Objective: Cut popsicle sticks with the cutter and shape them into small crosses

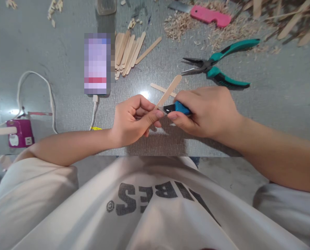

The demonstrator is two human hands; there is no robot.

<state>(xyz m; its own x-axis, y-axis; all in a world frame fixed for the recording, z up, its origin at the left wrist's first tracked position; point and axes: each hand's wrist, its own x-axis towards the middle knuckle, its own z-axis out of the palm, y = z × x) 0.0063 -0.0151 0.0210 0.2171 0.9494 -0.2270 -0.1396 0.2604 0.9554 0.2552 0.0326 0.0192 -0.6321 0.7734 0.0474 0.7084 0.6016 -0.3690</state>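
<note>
My left hand (132, 119) pinches the lower end of a flat wooden craft stick (170, 89) that slants up to the right above the grey table (274, 93). My right hand (209, 111) is wrapped round a blue-handled utility knife (177, 108), whose dark tip meets the stick close to my left thumb. A second stick (158, 88) lies flat on the table just behind the held one.
Teal-handled pliers (217, 66) lie behind my right hand. A pile of craft sticks (127, 52) sits beside a phone (97, 64) with a white cable (49, 93). A pink knife (209, 15) rests among wood shavings (230, 31) at the back right. A purple plug adapter (21, 132) is at left.
</note>
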